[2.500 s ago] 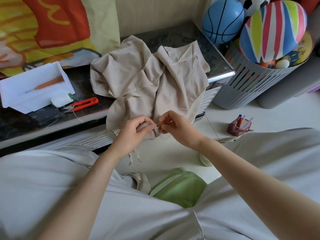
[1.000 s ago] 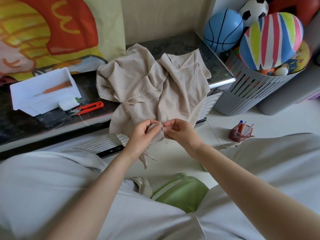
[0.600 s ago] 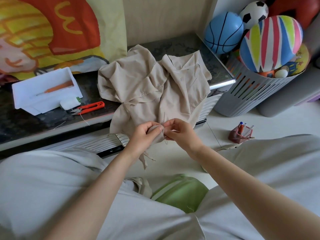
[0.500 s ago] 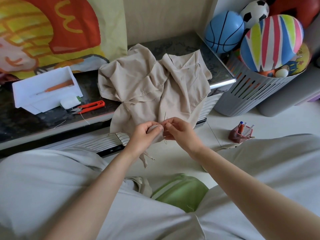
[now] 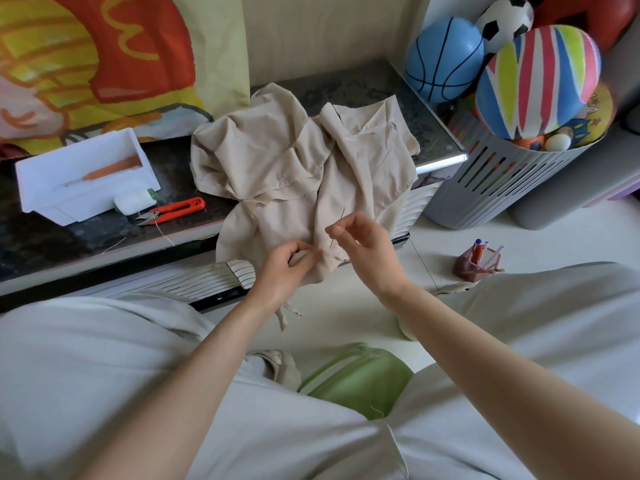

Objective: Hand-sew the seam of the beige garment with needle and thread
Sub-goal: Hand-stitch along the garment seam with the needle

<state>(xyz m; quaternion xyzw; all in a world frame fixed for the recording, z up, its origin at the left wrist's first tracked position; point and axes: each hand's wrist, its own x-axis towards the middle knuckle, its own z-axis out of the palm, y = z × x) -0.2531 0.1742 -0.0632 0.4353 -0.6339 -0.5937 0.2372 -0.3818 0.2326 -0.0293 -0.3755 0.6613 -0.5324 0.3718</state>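
Observation:
The crumpled beige garment [image 5: 291,168] lies on the dark countertop [image 5: 86,233], and its lower edge hangs over the front. My left hand [image 5: 282,270] pinches a fold of that hanging edge between thumb and forefinger. My right hand [image 5: 367,249] is raised just right of the fold. Its thumb and forefinger pinch the thin needle [image 5: 342,215], which points up and away. A short stretch of thread [image 5: 331,242] runs from the fingers down toward the seam.
A white tray [image 5: 41,188] holding an orange tool stands at the left, with a white thread spool [image 5: 133,202] and orange snips [image 5: 176,208] beside it. A grey basket [image 5: 502,188] of balls stands at the right. On the floor are a pen holder [image 5: 476,263] and a green stool [image 5: 360,379].
My right hand has lifted up and to the right, away from my left hand, drawing the needle out of the fabric. My left hand still holds the fold.

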